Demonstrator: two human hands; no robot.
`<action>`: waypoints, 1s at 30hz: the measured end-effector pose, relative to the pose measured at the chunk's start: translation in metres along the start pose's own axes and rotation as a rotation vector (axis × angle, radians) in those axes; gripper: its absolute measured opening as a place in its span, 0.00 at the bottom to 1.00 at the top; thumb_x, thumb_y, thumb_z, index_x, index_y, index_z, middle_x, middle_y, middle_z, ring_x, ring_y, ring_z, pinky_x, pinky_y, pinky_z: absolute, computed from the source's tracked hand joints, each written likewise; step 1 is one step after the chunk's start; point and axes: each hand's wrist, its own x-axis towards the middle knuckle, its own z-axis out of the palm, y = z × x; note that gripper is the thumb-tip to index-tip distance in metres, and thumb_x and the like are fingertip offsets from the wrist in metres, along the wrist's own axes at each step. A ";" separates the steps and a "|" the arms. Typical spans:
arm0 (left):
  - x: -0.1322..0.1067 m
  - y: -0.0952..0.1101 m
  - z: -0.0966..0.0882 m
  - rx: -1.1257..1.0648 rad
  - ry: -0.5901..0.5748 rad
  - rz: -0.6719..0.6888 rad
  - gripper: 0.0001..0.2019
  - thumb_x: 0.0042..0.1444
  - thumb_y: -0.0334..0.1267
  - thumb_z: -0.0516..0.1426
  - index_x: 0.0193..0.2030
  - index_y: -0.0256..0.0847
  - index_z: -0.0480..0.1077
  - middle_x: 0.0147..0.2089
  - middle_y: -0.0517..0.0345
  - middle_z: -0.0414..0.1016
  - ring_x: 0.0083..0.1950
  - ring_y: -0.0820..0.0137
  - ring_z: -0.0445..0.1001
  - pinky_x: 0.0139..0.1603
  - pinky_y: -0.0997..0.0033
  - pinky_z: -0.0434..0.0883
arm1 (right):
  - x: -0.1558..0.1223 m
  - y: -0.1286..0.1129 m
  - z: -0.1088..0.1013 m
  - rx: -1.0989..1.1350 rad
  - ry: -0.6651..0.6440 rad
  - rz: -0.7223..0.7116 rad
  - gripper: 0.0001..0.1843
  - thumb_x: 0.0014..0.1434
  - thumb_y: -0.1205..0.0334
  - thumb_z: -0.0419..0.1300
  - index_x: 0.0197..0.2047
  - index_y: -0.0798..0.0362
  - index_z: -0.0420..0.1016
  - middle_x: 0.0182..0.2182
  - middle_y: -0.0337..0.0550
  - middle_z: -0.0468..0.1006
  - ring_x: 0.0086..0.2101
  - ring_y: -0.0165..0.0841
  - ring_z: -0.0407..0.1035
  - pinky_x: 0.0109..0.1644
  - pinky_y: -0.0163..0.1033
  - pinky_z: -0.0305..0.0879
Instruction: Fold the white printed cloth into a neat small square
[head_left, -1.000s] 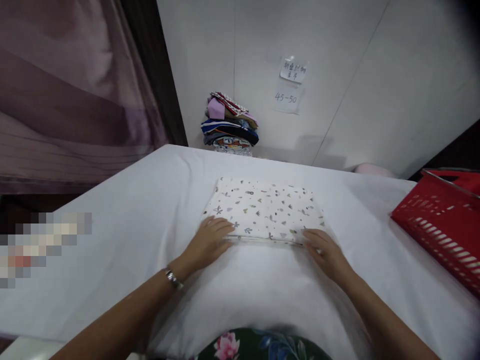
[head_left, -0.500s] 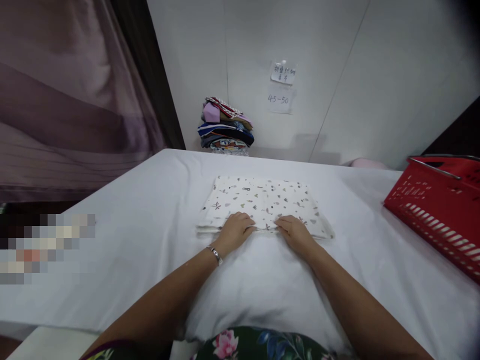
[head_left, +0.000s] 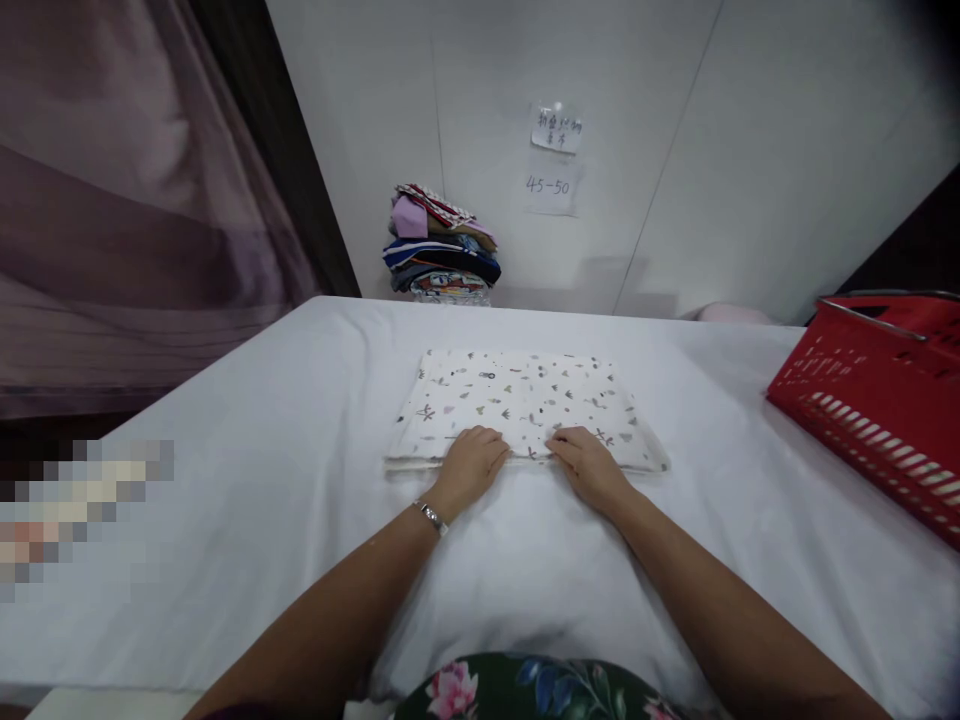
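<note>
Biggest thing back there is a pale panelled wall (head_left: 750, 150), with a mauve curtain (head_left: 135, 200) hanging off to the left. In front of it sits the worktop (head_left: 225, 480), all white on top with a few soft creases. A red basket (head_left: 877, 370) is over at the right side, well apart from the action.

The printed cloth (head_left: 517, 400) is lying flat around the middle of the worktop, already doubled into a neat layered rectangle. I'd call it pretty far along: the folding looks mostly done. What's left, if anything, is probably another fold or a tidy-up, since the layers don't quite line up at the near corners. Can't tell for sure.

There's a colourful stack of fabrics (head_left: 442, 240) against the wall, just past the far edge; what holds it up is hidden.

Left hand (head_left: 472, 462) and right hand (head_left: 589, 468) both look like they're pinching the cloth's near edge, a small gap between them, thumbs partly hidden. Smallest stuff: handwritten notes (head_left: 553, 185) on the wall and a bracelet (head_left: 430, 517) on the left wrist.
</note>
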 end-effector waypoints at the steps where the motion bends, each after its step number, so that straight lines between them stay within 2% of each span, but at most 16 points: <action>1: -0.001 0.000 0.000 -0.003 -0.004 0.003 0.12 0.63 0.38 0.47 0.38 0.41 0.71 0.39 0.55 0.72 0.43 0.66 0.66 0.44 0.63 0.62 | 0.000 -0.001 -0.001 0.006 0.004 0.002 0.18 0.62 0.70 0.47 0.51 0.51 0.70 0.45 0.49 0.71 0.44 0.39 0.64 0.47 0.45 0.64; 4: -0.001 0.000 -0.001 -0.007 0.000 0.010 0.09 0.61 0.39 0.51 0.45 0.41 0.68 0.43 0.54 0.71 0.45 0.65 0.66 0.45 0.62 0.62 | 0.001 -0.002 -0.001 0.028 0.024 -0.027 0.19 0.61 0.71 0.47 0.53 0.52 0.68 0.46 0.50 0.71 0.45 0.39 0.63 0.47 0.46 0.64; 6: -0.001 0.002 -0.002 -0.013 0.005 0.018 0.10 0.60 0.39 0.53 0.47 0.41 0.67 0.45 0.54 0.71 0.46 0.64 0.65 0.46 0.62 0.62 | 0.002 -0.002 0.000 0.041 0.018 -0.057 0.18 0.60 0.72 0.47 0.50 0.52 0.70 0.44 0.49 0.72 0.44 0.38 0.64 0.47 0.46 0.64; 10: -0.002 0.005 -0.004 -0.031 -0.022 0.047 0.09 0.58 0.38 0.54 0.45 0.42 0.67 0.45 0.55 0.70 0.47 0.64 0.65 0.46 0.62 0.62 | 0.002 0.000 0.003 0.047 -0.019 -0.060 0.16 0.59 0.72 0.49 0.45 0.52 0.73 0.41 0.48 0.74 0.43 0.38 0.65 0.46 0.46 0.64; 14: -0.002 0.004 -0.002 -0.034 -0.053 0.048 0.06 0.59 0.38 0.53 0.41 0.42 0.68 0.43 0.56 0.71 0.46 0.64 0.65 0.45 0.63 0.62 | 0.000 0.001 -0.002 0.086 -0.057 -0.072 0.19 0.57 0.73 0.49 0.49 0.52 0.72 0.43 0.48 0.74 0.44 0.38 0.65 0.47 0.46 0.64; 19: -0.001 -0.002 0.003 -0.081 -0.009 0.013 0.08 0.61 0.37 0.51 0.42 0.42 0.69 0.43 0.57 0.72 0.46 0.66 0.66 0.46 0.64 0.62 | -0.001 0.005 -0.006 0.130 -0.070 -0.119 0.21 0.55 0.71 0.52 0.52 0.52 0.69 0.46 0.50 0.72 0.45 0.39 0.65 0.48 0.48 0.64; 26: 0.002 -0.002 0.004 -0.096 -0.002 -0.015 0.09 0.62 0.38 0.49 0.40 0.42 0.70 0.40 0.58 0.73 0.44 0.67 0.67 0.45 0.65 0.62 | -0.001 0.010 0.002 0.110 -0.057 -0.075 0.16 0.60 0.68 0.51 0.51 0.53 0.71 0.45 0.50 0.73 0.45 0.38 0.65 0.49 0.47 0.65; 30: -0.001 -0.001 0.004 -0.069 0.001 0.011 0.08 0.60 0.38 0.53 0.44 0.43 0.69 0.44 0.58 0.72 0.47 0.67 0.67 0.46 0.64 0.62 | -0.002 0.011 0.003 0.120 -0.035 -0.056 0.16 0.62 0.68 0.49 0.50 0.53 0.71 0.44 0.49 0.74 0.45 0.38 0.65 0.49 0.45 0.65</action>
